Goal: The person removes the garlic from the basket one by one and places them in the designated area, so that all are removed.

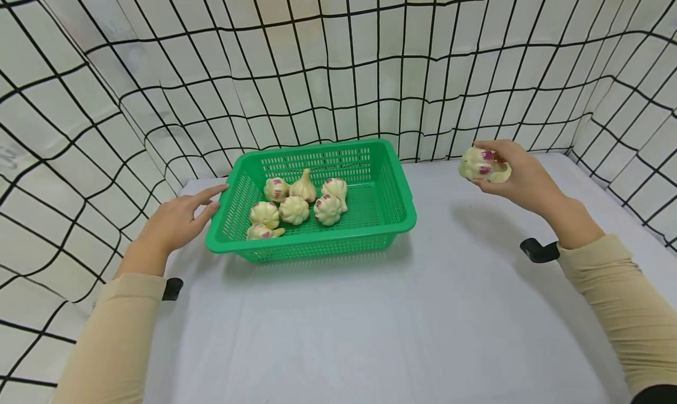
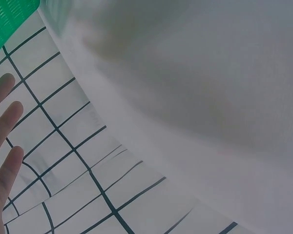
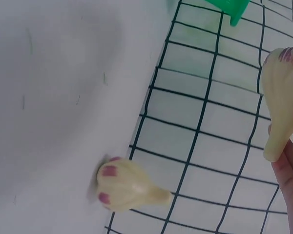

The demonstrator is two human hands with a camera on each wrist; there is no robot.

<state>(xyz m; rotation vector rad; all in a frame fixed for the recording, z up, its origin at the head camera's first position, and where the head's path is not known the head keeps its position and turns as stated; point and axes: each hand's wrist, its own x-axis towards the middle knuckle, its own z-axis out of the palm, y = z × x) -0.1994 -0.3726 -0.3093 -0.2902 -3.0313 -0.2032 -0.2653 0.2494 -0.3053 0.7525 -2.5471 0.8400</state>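
In the head view my right hand (image 1: 520,177) holds a garlic bulb (image 1: 475,164), pale with purple patches, above the white table to the right of the green basket (image 1: 370,233). The right wrist view shows the stem of this held bulb (image 3: 279,97) pointing down along the fingers. Another garlic bulb (image 3: 124,185) lies on the table in that view. My left hand (image 1: 171,221) is at the basket's left end, its extended fingertips at the rim. Several garlic bulbs (image 1: 294,210) sit inside the basket, mostly in its left and middle part.
Black netting (image 1: 365,57) over white walls encloses the back and both sides of the white-covered table (image 1: 338,327). The basket stands near the back wall. A black strap piece (image 1: 539,250) juts out beside the right wrist, and another (image 1: 172,289) beside the left.
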